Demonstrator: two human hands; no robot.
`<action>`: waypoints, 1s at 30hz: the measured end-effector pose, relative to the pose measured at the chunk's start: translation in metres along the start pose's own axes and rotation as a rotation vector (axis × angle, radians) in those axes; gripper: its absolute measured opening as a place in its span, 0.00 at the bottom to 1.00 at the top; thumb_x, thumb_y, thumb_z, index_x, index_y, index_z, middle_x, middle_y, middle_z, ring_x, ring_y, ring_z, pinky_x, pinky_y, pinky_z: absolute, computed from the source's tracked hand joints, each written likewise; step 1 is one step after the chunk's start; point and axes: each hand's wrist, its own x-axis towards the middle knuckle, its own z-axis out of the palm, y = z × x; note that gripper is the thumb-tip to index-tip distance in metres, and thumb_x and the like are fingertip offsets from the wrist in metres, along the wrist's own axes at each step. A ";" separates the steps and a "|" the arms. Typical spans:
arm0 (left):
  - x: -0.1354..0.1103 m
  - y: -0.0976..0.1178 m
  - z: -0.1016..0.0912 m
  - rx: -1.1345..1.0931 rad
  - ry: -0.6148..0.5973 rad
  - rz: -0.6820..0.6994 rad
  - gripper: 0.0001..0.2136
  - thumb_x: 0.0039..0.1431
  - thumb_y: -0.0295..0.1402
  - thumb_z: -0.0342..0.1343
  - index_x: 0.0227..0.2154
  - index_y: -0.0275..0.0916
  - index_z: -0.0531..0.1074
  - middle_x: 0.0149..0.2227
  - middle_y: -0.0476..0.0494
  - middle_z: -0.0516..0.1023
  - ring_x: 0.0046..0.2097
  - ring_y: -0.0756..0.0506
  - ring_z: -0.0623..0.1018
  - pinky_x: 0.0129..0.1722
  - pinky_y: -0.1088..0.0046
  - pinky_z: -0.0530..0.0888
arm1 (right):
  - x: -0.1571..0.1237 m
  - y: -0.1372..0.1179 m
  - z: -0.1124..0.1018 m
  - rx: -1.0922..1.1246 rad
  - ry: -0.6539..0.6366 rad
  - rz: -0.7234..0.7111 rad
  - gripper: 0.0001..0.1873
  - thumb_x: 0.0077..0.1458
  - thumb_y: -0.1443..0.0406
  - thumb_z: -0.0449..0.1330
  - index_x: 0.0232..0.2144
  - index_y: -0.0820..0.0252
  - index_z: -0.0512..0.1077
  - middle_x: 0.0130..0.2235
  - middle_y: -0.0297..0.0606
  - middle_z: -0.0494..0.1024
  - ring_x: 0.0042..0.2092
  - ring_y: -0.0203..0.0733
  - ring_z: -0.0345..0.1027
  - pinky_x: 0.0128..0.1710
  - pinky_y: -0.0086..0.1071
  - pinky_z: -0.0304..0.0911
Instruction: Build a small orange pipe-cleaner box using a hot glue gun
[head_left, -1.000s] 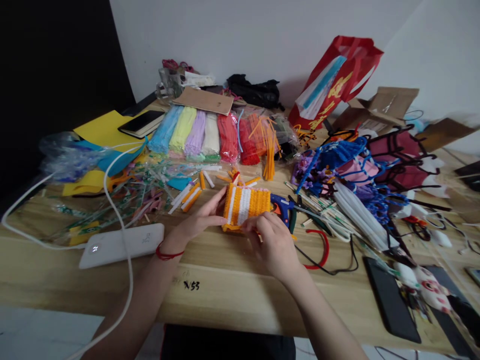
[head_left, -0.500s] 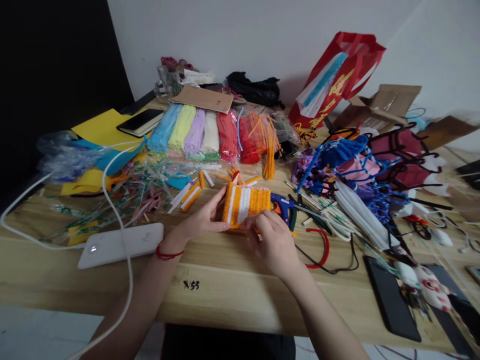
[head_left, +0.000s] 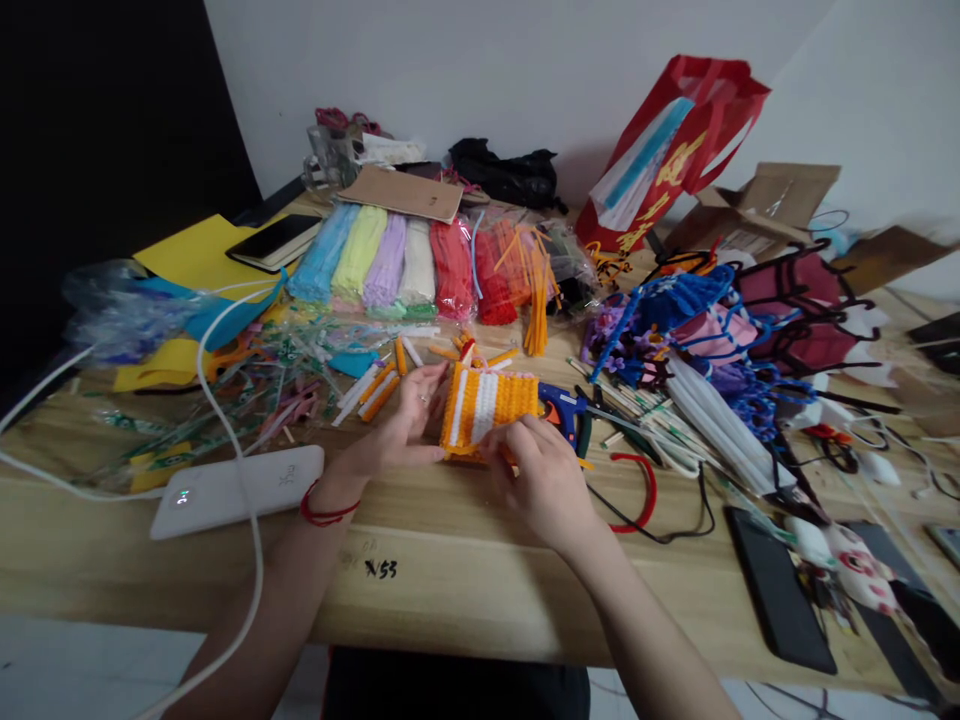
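An orange and white woven pipe-cleaner piece (head_left: 489, 408) stands tilted on the wooden table (head_left: 450, 560) in front of me. My left hand (head_left: 400, 425), with a red string at the wrist, holds its left edge, thumb under and fingers behind. My right hand (head_left: 541, 478) pinches its lower right edge with curled fingers. Short orange and white cut pieces (head_left: 379, 385) lie just left of the piece. A blue glue gun (head_left: 564, 405) lies directly to its right.
Bagged pipe cleaners in several colours (head_left: 420, 260) lie behind. A white power bank (head_left: 236, 488) with a white cable (head_left: 225, 400) sits at left. Woven baskets (head_left: 750, 320), a red bag (head_left: 675, 150), cardboard boxes (head_left: 780, 200) and dark phones (head_left: 780, 590) crowd the right.
My left hand has shifted up along the piece's left edge, its fingers now behind it. The piece has tilted slightly. The view has drifted a little.
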 end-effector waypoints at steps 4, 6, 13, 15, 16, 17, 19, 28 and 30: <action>0.001 0.008 -0.001 0.039 -0.028 -0.008 0.20 0.46 0.35 0.65 0.44 0.45 0.67 0.69 0.46 0.43 0.69 0.35 0.45 0.65 0.52 0.51 | 0.001 -0.001 -0.001 0.005 0.008 -0.008 0.08 0.60 0.71 0.52 0.29 0.58 0.65 0.29 0.40 0.74 0.32 0.42 0.66 0.33 0.33 0.61; 0.000 0.014 -0.001 0.143 -0.051 -0.043 0.12 0.49 0.35 0.63 0.36 0.42 0.69 0.69 0.46 0.42 0.69 0.33 0.42 0.64 0.51 0.52 | 0.002 -0.001 -0.001 0.000 0.007 -0.006 0.08 0.60 0.71 0.52 0.29 0.58 0.65 0.29 0.40 0.74 0.32 0.42 0.66 0.33 0.33 0.61; 0.002 0.019 0.000 0.361 -0.091 -0.022 0.05 0.51 0.32 0.60 0.31 0.42 0.71 0.68 0.48 0.48 0.69 0.34 0.44 0.67 0.53 0.46 | 0.002 0.000 -0.001 -0.015 -0.003 -0.004 0.07 0.60 0.71 0.53 0.29 0.58 0.66 0.28 0.39 0.73 0.32 0.42 0.66 0.33 0.33 0.61; 0.003 0.019 0.001 0.400 -0.098 -0.031 0.05 0.51 0.32 0.60 0.31 0.42 0.71 0.68 0.48 0.49 0.69 0.35 0.44 0.66 0.53 0.48 | 0.001 0.000 -0.001 -0.017 -0.004 -0.001 0.07 0.60 0.71 0.53 0.29 0.58 0.66 0.28 0.39 0.73 0.33 0.42 0.66 0.33 0.33 0.61; 0.003 0.020 0.002 0.421 -0.097 -0.035 0.04 0.51 0.31 0.59 0.32 0.42 0.71 0.68 0.48 0.49 0.69 0.36 0.45 0.66 0.53 0.48 | 0.002 0.000 -0.001 -0.017 -0.006 0.002 0.07 0.60 0.71 0.53 0.29 0.58 0.66 0.28 0.39 0.73 0.33 0.42 0.66 0.33 0.33 0.61; 0.003 0.021 0.002 0.443 -0.095 -0.039 0.04 0.52 0.31 0.59 0.31 0.41 0.71 0.68 0.48 0.49 0.69 0.36 0.45 0.66 0.53 0.49 | 0.002 0.000 -0.001 -0.017 -0.010 0.004 0.08 0.60 0.71 0.53 0.29 0.58 0.66 0.29 0.39 0.73 0.33 0.42 0.66 0.33 0.32 0.61; 0.004 0.023 0.004 0.478 -0.090 -0.039 0.03 0.52 0.30 0.58 0.31 0.41 0.70 0.68 0.48 0.49 0.69 0.37 0.46 0.67 0.53 0.49 | 0.002 -0.001 -0.002 -0.020 -0.014 0.006 0.08 0.60 0.71 0.52 0.29 0.58 0.66 0.29 0.40 0.73 0.33 0.42 0.66 0.33 0.32 0.61; 0.005 0.023 0.009 0.445 -0.046 0.012 0.04 0.50 0.25 0.57 0.27 0.39 0.69 0.69 0.47 0.46 0.69 0.37 0.50 0.66 0.53 0.54 | 0.002 -0.001 -0.003 -0.044 -0.018 0.007 0.08 0.60 0.71 0.52 0.28 0.58 0.64 0.29 0.40 0.74 0.32 0.42 0.66 0.32 0.32 0.60; 0.005 0.024 0.009 0.447 -0.047 0.025 0.04 0.50 0.24 0.56 0.27 0.39 0.69 0.68 0.47 0.47 0.69 0.37 0.50 0.66 0.53 0.53 | 0.002 -0.001 -0.003 -0.053 -0.021 0.008 0.08 0.60 0.70 0.52 0.28 0.58 0.65 0.29 0.40 0.74 0.32 0.42 0.66 0.32 0.32 0.60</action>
